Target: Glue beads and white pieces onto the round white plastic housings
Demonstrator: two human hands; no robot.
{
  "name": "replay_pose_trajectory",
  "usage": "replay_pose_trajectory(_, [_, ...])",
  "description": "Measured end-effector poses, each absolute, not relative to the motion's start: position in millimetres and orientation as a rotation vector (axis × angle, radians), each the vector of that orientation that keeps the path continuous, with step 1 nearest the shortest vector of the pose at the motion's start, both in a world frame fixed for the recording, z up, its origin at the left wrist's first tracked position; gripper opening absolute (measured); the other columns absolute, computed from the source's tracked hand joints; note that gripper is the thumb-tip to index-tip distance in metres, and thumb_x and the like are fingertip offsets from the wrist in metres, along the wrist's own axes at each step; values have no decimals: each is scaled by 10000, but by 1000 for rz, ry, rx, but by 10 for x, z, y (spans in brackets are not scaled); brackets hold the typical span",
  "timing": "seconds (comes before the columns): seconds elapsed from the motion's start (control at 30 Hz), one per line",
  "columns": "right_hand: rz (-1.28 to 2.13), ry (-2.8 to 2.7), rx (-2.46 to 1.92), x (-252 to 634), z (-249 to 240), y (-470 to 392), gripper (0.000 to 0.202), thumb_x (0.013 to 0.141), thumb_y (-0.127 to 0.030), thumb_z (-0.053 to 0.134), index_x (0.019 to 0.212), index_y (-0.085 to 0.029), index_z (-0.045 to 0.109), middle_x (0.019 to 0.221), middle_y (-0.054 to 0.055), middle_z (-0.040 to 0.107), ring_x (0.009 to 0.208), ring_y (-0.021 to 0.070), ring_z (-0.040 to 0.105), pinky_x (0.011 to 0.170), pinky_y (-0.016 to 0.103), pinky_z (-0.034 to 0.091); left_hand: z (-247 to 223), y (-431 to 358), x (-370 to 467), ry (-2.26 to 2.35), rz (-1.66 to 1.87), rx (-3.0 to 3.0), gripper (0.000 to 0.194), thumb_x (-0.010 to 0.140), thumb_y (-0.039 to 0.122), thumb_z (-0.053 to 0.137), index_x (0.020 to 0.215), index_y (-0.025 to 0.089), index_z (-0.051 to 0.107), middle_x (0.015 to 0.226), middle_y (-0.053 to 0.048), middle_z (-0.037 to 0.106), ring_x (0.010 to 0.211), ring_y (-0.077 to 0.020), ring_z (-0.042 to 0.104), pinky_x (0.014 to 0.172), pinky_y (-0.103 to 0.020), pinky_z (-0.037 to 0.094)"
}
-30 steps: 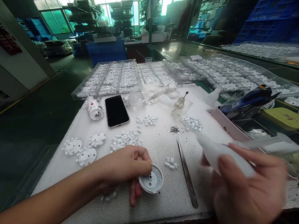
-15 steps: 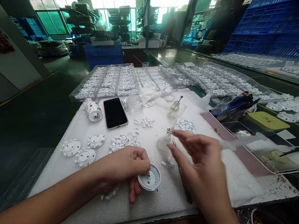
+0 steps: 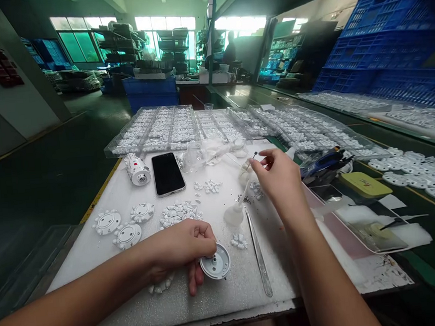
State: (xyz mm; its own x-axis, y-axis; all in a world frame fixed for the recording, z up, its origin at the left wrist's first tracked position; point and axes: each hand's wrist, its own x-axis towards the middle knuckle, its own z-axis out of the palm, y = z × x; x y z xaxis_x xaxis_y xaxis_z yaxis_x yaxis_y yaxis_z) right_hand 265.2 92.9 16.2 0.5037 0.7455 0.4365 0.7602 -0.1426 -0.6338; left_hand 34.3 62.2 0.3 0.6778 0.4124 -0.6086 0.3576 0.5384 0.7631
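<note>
My left hand [image 3: 198,248] is closed on the edge of a white round plastic disc [image 3: 219,265], its hollow side with a small central post facing up. My right hand [image 3: 279,173] reaches forward, thumb and forefinger pinched around the dark knob of a thin rod [image 3: 255,154]. That rod stands in a small clear bottle [image 3: 244,173], partly behind the fingers. Between the hands stand a translucent squeeze bottle [image 3: 233,215] with a slanted spout and a small white toothed part [image 3: 239,241]. Metal tweezers [image 3: 259,255] lie on the white foam sheet [image 3: 230,304].
White round assemblies [image 3: 107,222] and a pile of small white pieces [image 3: 180,213] lie at left. Behind are a phone [image 3: 168,173], a white cylindrical model [image 3: 138,170] and divided trays [image 3: 161,130] of parts. A pink-edged bin [image 3: 338,233] stands at right.
My right hand has moved forward, from beside the squeeze bottle to the rod in the small bottle. The left hand keeps holding the disc. The view has tilted slightly upward.
</note>
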Motion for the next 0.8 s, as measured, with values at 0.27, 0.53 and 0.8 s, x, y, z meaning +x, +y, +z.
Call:
replay_pose_trajectory(0.27, [-120,-1261,-1686,2681,148,1035,172,844,-275,626,866,-152,745,845,82,732,741,217,642,742,361,486,6,612,344,857,31,1046,88,577,152,512,647,180,558,400,4,612,294,-110,509,272,-183,454])
replay_pose_trajectory(0.53, [-373,-1212,-1310,2461,300,739,184,970,-323,552,1043,-193,659,902,46,703,795,190,671,755,366,529,21,620,334,846,16,1041,78,605,139,512,650,175,565,415,1,620,304,-115,530,285,-180,460])
replay_pose_trajectory(0.8, [-271,-1074,-547,1980,-44,96,114,971,-160,542,1001,-161,652,701,-15,611,554,123,565,488,294,419,36,652,319,844,10,971,65,581,166,538,642,174,559,405,4,608,292,-108,512,275,-172,446])
